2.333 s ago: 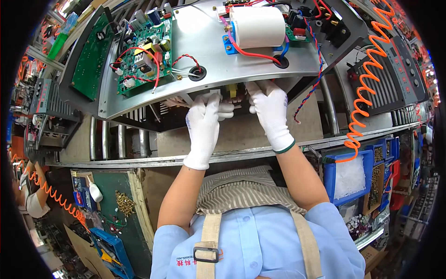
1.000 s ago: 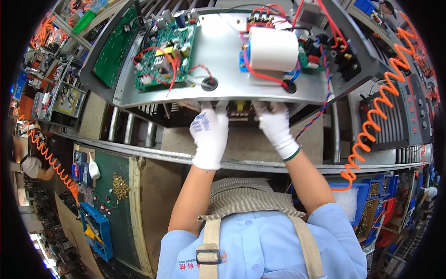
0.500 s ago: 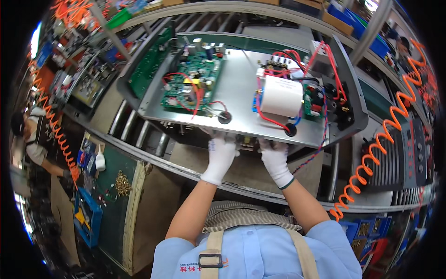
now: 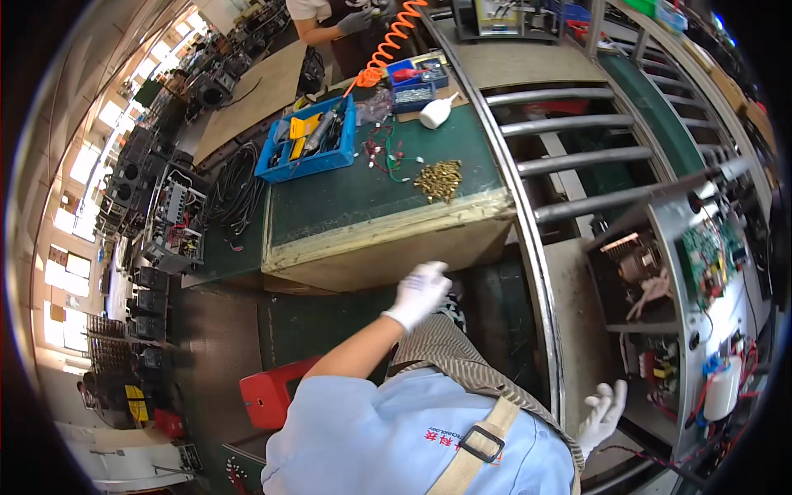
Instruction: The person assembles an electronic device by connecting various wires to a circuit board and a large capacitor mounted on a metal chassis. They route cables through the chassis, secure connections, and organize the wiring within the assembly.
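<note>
My left hand [image 4: 419, 294], in a white glove, hangs in front of the green-topped bench [image 4: 330, 208]. Its fingers are loosely bent and apart, with nothing visible in them. My right hand [image 4: 602, 419], also gloved in white, is at the lower right with fingers spread and holds nothing. It is nearest to the metal chassis [image 4: 678, 309], which stands on the conveyor. The chassis carries a green circuit board [image 4: 711, 257], a white cylindrical part [image 4: 723, 388] and red wires. On the bench lies a heap of small brass-coloured fasteners [image 4: 439, 181].
The bench also holds a blue tool tray [image 4: 307, 142], a white squeeze bottle [image 4: 438, 110], coloured wires [image 4: 386, 157] and blue parts bins [image 4: 413, 95]. A coiled orange hose [image 4: 394, 37] hangs above. Conveyor rollers [image 4: 569, 130] run alongside. A co-worker's gloved hand [image 4: 355, 22] is beyond the bench.
The view has swung left toward the bench, putting the chassis at the right. Both my hands have come away from its front edge; the left is now over by the bench.
</note>
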